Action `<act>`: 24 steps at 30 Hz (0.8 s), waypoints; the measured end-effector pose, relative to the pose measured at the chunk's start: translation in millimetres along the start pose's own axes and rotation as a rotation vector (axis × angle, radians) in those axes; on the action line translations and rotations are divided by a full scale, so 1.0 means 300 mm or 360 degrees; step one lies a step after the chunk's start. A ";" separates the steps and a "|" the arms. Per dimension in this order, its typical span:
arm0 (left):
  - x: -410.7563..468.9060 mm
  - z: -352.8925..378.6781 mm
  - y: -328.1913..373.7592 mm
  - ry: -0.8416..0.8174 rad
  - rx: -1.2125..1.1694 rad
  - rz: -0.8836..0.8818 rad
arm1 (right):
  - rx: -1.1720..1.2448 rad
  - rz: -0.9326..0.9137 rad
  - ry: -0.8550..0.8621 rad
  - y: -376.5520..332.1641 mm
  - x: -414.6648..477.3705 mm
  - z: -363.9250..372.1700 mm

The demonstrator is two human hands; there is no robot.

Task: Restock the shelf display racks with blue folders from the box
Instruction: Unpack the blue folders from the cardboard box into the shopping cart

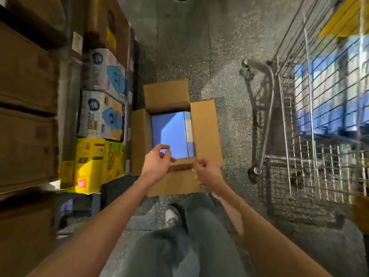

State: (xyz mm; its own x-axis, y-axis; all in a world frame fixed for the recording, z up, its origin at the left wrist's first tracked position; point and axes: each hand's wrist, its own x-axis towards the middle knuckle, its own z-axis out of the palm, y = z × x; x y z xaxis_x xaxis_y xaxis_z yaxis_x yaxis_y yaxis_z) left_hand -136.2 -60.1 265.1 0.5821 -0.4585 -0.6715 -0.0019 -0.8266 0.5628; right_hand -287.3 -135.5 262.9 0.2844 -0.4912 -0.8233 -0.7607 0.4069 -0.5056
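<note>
Sitting on speckled grey floor (199,47): one open brown cardboard box (205,132), flaps spread outward. Contents: blue folders (169,132), one lying flat on top, further edges stacked along the right wall.

Left hand (157,162): at the left end of the box's near flap (175,182), fingers curled; whether they grasp it cannot be told.

Right hand (207,173): fingers bent, pinching the flap's right end.

Left side: stacked brown cartons (26,76) and a yellow printed pack (93,162).

Right side: silver wire trolley (319,136), blue items behind its mesh.
</note>
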 end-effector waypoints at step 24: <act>1.156 0.424 -0.807 -0.0215 0.0079 -0.0004 | -0.0159 0.0200 0.0219 0.472 1.324 0.594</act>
State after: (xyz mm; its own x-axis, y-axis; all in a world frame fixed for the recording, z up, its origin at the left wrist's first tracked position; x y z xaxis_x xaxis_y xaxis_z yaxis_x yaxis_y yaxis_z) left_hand -37.3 -60.4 -165.4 0.4674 -0.4932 -0.7337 -0.0424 -0.8415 0.5386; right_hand -178.0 -135.7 -181.8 0.1066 -0.5446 -0.8319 -0.8411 0.3968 -0.3675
